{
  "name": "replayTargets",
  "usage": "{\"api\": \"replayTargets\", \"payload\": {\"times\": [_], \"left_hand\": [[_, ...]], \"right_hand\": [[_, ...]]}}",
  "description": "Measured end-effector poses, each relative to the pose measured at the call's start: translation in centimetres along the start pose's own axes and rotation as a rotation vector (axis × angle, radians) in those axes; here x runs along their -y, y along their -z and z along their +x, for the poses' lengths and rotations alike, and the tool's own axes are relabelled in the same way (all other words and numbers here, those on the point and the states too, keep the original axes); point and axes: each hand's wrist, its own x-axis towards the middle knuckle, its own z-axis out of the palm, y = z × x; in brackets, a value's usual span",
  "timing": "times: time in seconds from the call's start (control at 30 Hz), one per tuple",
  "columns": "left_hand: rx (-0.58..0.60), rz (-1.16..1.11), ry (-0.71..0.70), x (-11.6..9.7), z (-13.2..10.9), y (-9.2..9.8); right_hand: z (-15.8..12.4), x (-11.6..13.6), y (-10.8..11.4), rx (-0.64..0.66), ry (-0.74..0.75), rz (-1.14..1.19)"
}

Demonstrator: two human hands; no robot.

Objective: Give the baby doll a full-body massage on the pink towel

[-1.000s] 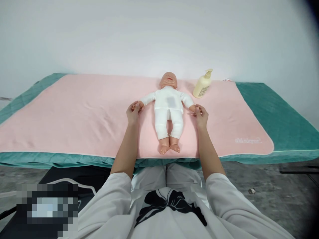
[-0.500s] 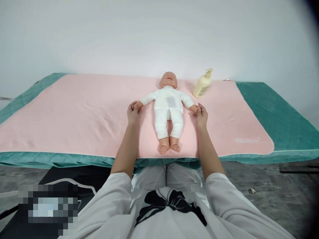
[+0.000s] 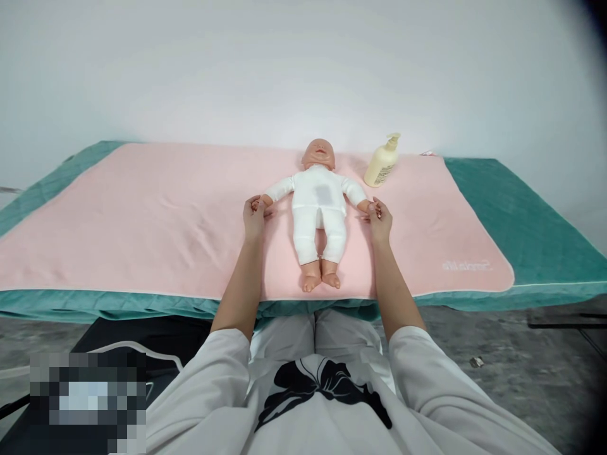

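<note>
A baby doll in a white cloth suit lies on its back on a pink mat, head toward the wall and bare feet toward me. Its arms are spread out to both sides. On the left, my left hand pinches one of the doll's hands between thumb and fingers. My right hand grips the doll's other hand in the same way on the right. Beyond my right hand stands a pale yellow pump bottle with dark print, upright on the mat.
The mat covers much of a green padded table, whose near edge runs just in front of my body. A white wall rises behind it. At the lower left are a black surface and a pale cable beside a blurred-out patch.
The view shifts very slightly. Both my hands stay on the doll's hands, and the doll's pose looks nearly the same.
</note>
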Motion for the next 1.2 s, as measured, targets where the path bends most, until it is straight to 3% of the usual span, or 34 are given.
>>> {"api": "replayTargets", "payload": {"times": [0.37, 0.63, 1.0, 1.2], "left_hand": [[-0.083, 0.355, -0.156, -0.4, -2.8, 2.3], [-0.162, 0.587, -0.383, -0.2, -7.6, 4.3], [-0.137, 0.660, -0.404, -0.2, -11.5, 5.0], [-0.023, 0.710, -0.449, 0.6, -17.0, 5.8]], "right_hand": [[0.6, 0.1, -0.5, -0.122, -0.112, -0.122], [0.9, -0.4, -0.4, -0.164, -0.065, -0.162], [0.6, 0.1, -0.8, -0.183, -0.121, -0.127], [1.0, -0.8, -0.6, -0.159, -0.064, -0.085]]}}
